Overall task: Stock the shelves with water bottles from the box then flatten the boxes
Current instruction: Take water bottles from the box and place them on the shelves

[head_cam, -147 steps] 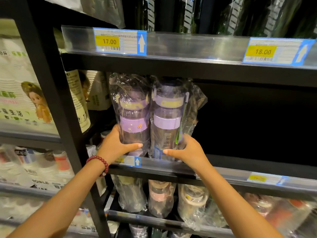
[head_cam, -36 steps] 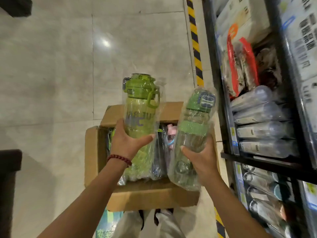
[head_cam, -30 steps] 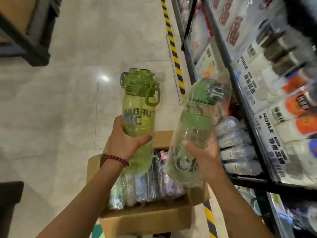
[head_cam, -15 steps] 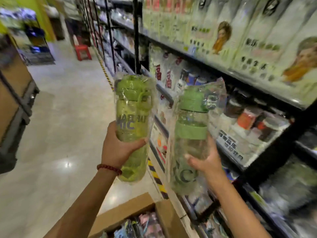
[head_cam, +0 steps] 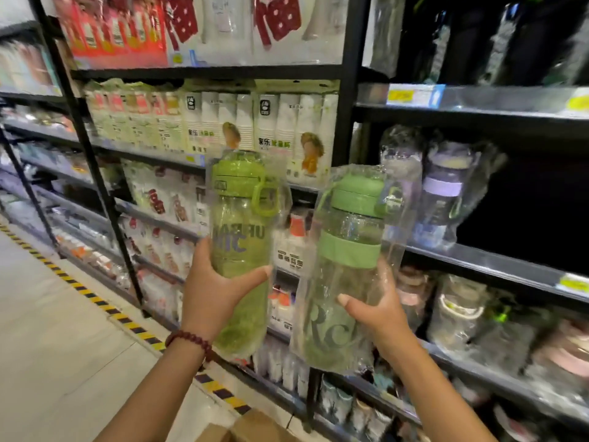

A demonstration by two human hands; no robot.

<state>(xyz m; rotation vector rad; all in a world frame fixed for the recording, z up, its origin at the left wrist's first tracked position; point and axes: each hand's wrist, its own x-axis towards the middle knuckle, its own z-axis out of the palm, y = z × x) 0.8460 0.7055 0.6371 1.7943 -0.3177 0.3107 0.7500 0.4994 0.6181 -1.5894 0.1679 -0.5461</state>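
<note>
Green plastic-wrapped water bottles, two: yellow-green tinted bottle with loop handle (head_cam: 239, 250), partly legible lettering "URBA", gripped by left hand (head_cam: 213, 291); clear bottle with green lid and band (head_cam: 345, 275), large "R", gripped by right hand (head_cam: 379, 314); both held upright before black shelf (head_cam: 487, 260) bearing two purple-banded wrapped bottles (head_cam: 443, 193); cardboard box (head_cam: 248, 429) near bottom edge

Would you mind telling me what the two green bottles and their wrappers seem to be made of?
Left hand's bottle: translucent green plastic, by its tinted see-through wall; opaque matte lid.
Right hand's bottle: clear, probably plastic, since shelf goods show through; its green band looks matte, possibly silicone.
Wrappers: thin glossy plastic film, crinkled with highlights.
</note>
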